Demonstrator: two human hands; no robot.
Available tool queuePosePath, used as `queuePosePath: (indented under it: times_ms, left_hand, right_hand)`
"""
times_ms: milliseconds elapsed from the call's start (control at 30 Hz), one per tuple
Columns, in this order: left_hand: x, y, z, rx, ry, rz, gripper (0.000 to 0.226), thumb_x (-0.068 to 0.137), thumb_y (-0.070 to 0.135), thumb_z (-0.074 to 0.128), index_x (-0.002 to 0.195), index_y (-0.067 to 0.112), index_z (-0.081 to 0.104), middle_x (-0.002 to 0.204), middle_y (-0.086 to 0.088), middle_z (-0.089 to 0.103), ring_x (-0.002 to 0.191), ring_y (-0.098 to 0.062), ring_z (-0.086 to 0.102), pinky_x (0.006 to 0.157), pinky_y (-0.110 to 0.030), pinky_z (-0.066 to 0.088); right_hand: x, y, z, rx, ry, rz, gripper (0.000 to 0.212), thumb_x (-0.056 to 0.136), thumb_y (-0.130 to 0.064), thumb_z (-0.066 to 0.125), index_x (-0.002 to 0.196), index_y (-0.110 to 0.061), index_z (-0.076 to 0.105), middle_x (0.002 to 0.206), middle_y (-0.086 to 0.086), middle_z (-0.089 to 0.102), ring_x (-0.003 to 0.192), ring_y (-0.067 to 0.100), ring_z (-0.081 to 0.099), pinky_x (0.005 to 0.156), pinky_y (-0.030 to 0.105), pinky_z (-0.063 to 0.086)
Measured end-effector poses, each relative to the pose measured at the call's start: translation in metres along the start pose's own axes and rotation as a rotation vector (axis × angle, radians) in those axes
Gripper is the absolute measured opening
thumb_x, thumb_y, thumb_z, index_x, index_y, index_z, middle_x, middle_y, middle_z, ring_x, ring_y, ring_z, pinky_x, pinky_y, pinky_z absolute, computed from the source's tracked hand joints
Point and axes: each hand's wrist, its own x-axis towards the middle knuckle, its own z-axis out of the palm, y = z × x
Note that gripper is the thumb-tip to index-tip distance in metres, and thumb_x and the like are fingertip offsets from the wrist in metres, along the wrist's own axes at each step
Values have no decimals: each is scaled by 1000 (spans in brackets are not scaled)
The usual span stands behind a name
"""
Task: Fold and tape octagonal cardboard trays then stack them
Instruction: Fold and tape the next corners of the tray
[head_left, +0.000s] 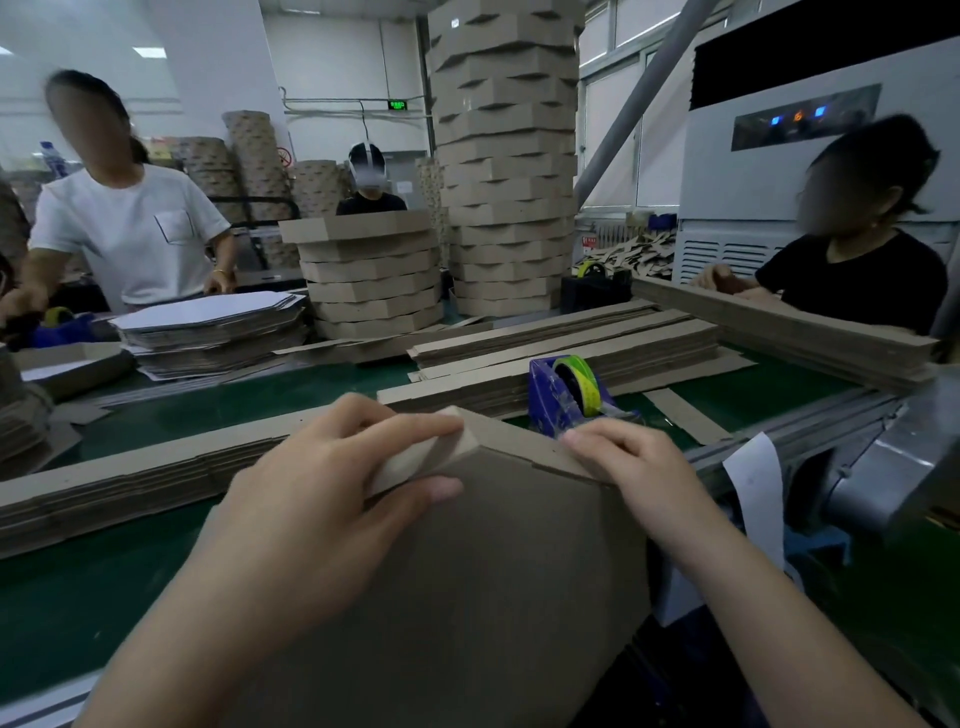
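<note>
A brown octagonal cardboard tray (498, 561) stands tilted toward me at the near edge of the green table. My left hand (332, 493) grips its folded rim at the top left, fingers over the outside and thumb on the inner face. My right hand (634, 467) pinches the top right rim, where a strip of clear tape runs from the blue tape dispenser (566, 389) just behind it. Tall stacks of finished trays (506, 171) and a shorter stack (371, 275) stand at the back.
Flat cardboard strips (561, 348) lie in piles behind the dispenser and along the left (130, 483). A pile of white-faced flat blanks (208, 327) sits at the left. Three other people work around the table. A metal machine frame (883, 457) borders the right.
</note>
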Motion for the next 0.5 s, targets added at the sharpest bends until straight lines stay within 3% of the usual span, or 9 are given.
queuePosePath:
  times_ms: [100, 200, 300, 400, 500]
  left_hand:
    - [-7, -14, 7, -107, 87, 2, 49, 71, 72, 49, 120, 66, 45, 111, 27, 50, 102, -4, 55, 83, -39, 47]
    - [-17, -26, 19, -202, 115, -2, 44, 75, 55, 56, 119, 59, 56, 109, 22, 54, 103, -1, 54, 83, -28, 44]
    - [-24, -38, 25, -242, 80, -2, 42, 79, 54, 59, 121, 50, 58, 110, 20, 55, 106, -1, 56, 86, -20, 42]
    - [-15, -33, 24, -192, 39, 42, 39, 81, 60, 48, 116, 49, 63, 119, 20, 55, 114, -4, 54, 93, -25, 44]
    - [5, -16, 24, 36, -73, 123, 42, 86, 64, 35, 119, 55, 59, 121, 21, 57, 114, -6, 50, 93, -36, 46]
  right_hand:
    - [4, -4, -3, 107, -16, -11, 19, 91, -37, 60, 83, -26, 73, 80, -19, 67, 78, -10, 57, 69, 22, 36]
    - [6, -7, 3, 40, -27, -42, 15, 90, -37, 62, 84, -28, 72, 81, -16, 67, 78, -7, 58, 65, 9, 40]
    - [4, -4, 15, -34, -53, -38, 16, 89, -42, 62, 89, -28, 69, 84, -12, 67, 83, -4, 59, 72, 15, 43]
    - [3, -9, 27, -57, -50, -53, 21, 87, -46, 61, 90, -27, 69, 87, -10, 68, 85, -1, 60, 77, 22, 48]
    - [3, -15, 35, -96, -68, -82, 22, 87, -48, 61, 91, -28, 69, 86, -10, 68, 85, 1, 61, 78, 26, 49]
